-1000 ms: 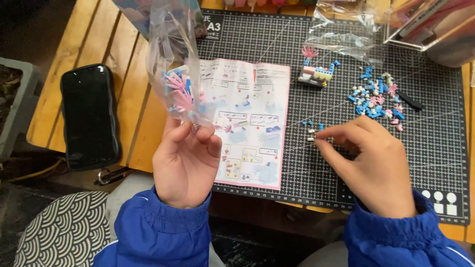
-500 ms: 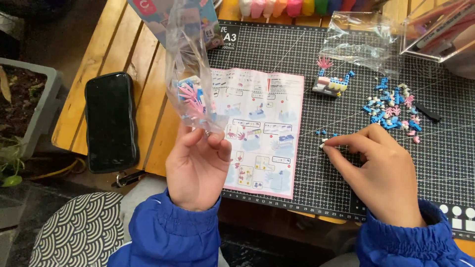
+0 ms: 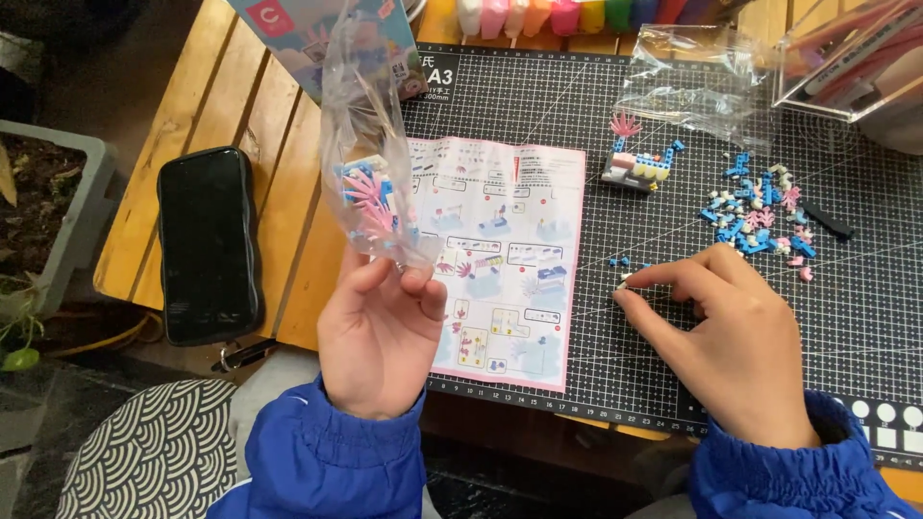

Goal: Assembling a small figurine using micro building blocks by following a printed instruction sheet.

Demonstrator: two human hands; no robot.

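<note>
So left hand [image 3: 380, 332] is pinching a clear bag [image 3: 370, 163] of pink and blue bits, held up over the table edge beside the instruction sheet [image 3: 510, 259]. Right hand [image 3: 735, 341] rests on the cutting mat [image 3: 538, 106], fingertips closed on a tiny pale piece [image 3: 623, 284], near the loose pile [image 3: 760, 216].

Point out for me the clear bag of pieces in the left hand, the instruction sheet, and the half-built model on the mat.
clear bag of pieces [image 3: 370, 183], head view, on the pink and blue pieces inside.
instruction sheet [image 3: 510, 231], head view, on its printed middle.
half-built model [image 3: 636, 165], head view, on its blue and white base.
</note>
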